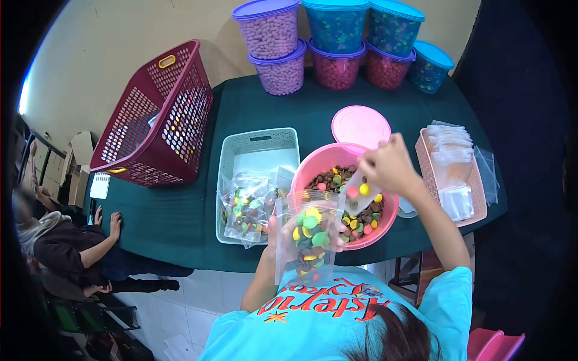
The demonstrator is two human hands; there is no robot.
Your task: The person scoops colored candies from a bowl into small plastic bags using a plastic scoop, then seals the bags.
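1. Clear bag (310, 240), roughly half-filled with coloured candies, is hanging over the near edge of the green table (180, 210), just in front of the pink bowl (385, 224).
2. My left hand (276, 236) is clamping its side, fingers closed on the plastic, keeping the mouth upward.
3. My right hand (388, 165) is gripping a small scoop (355, 195), fingers together round it, tipping candies above the bowl.
4. Pink bowl is holding plenty of loose candies (328, 179); its pink lid (360, 125) is lying behind it.
5. Grey tray (259, 137), left of the bowl, is holding several filled bags (247, 207): that share I am judging done.
6. Pink tray (428, 180), to the right, is holding stacked empty bags (451, 162): much, I am judging, is left.
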